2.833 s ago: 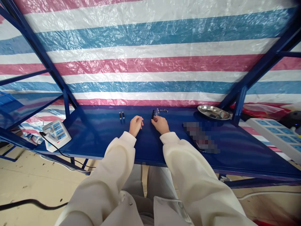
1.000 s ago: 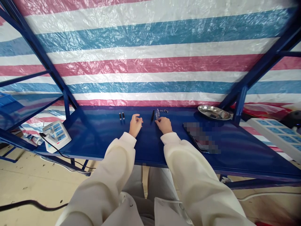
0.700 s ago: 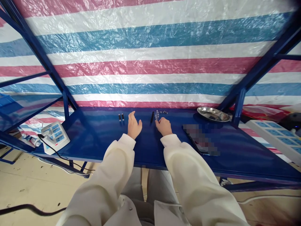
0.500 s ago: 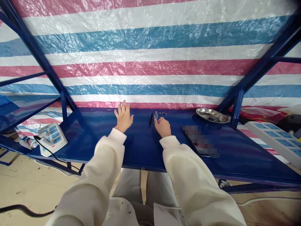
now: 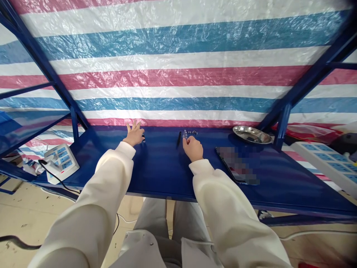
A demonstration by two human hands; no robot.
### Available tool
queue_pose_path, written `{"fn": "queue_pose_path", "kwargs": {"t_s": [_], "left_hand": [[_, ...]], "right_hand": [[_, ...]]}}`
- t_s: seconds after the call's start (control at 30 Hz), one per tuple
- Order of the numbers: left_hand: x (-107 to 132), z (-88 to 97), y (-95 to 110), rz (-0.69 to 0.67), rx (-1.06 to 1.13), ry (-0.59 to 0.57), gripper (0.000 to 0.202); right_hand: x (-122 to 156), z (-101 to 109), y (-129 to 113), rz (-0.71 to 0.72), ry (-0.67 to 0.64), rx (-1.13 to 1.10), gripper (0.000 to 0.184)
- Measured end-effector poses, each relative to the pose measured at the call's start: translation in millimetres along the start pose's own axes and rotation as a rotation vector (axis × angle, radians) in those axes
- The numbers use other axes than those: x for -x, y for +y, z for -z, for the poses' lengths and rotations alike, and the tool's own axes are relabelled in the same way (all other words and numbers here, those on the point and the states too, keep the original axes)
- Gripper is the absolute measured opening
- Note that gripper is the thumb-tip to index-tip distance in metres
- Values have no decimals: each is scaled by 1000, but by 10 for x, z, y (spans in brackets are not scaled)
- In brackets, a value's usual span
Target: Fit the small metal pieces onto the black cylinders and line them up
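My left hand (image 5: 134,134) is over the far left-middle of the blue tabletop, its other fingers spread. Its thumb and index finger close at a small dark piece (image 5: 143,138) with a pale end. My right hand (image 5: 194,149) is curled near the middle of the tabletop. A small clear, bluish tube-like piece (image 5: 185,133) shows at its fingertips; the grip itself is partly hidden. Left of that hand a slim black pen-like stick (image 5: 179,138) lies on the tabletop. Several small shiny pieces (image 5: 192,133) lie in a row just beyond it.
A phone (image 5: 237,165) lies right of my right arm. At the back right is a shiny metal dish (image 5: 251,134). Power strips flank the blue table (image 5: 164,175), one left (image 5: 61,163), one right (image 5: 326,163). Blue frame posts and a striped plastic sheet (image 5: 178,78) stand behind.
My left hand has moved left from an open, raised pose, and its thumb and index finger have closed at the small dark piece. My right hand has stayed nearly still.
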State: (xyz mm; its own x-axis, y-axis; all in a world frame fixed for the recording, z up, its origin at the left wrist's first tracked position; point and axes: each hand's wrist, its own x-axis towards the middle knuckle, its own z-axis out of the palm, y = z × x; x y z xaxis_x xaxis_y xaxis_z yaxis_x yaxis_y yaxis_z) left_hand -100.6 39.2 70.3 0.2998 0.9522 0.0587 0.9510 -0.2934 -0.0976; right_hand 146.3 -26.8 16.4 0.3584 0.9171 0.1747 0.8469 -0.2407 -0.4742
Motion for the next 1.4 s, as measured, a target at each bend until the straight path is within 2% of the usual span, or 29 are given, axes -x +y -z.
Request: {"fn": "queue_pose_path", "kwargs": {"t_s": [0.13, 0.3, 0.47, 0.57, 0.67, 0.77, 0.87, 0.93, 1.03, 1.4], "left_hand": [[-47, -87, -24, -12, 27, 50, 29], [-81, -190, -63, -70, 95, 114, 12], [-35, -106, 107, -154, 275, 212, 12], [15, -1, 316, -175, 532, 308, 8], [73, -4, 542, -221, 956, 387, 10], [136, -168, 740, -229, 1348, 392, 20], [189, -380, 878, -168, 1544, 342, 25], [215, -473, 924, -150, 1604, 316, 26], [240, -521, 934, -147, 1617, 297, 26], [235, -562, 926, -81, 1614, 279, 29]], "right_hand": [[-2, -3, 6, 6, 1, -19, 22], [-9, -4, 7, 10, 5, -44, 21], [-23, -17, 21, 12, 16, -62, 21], [-17, -37, 28, 67, 82, -125, 23], [12, -58, 26, 214, 152, -265, 29], [46, -76, 22, 373, 105, -415, 35], [65, -92, 11, 465, -7, -498, 35], [72, -98, -3, 495, -72, -504, 34], [84, -99, -29, 505, -128, -490, 35], [98, -126, -39, 542, -134, -527, 38]]}}
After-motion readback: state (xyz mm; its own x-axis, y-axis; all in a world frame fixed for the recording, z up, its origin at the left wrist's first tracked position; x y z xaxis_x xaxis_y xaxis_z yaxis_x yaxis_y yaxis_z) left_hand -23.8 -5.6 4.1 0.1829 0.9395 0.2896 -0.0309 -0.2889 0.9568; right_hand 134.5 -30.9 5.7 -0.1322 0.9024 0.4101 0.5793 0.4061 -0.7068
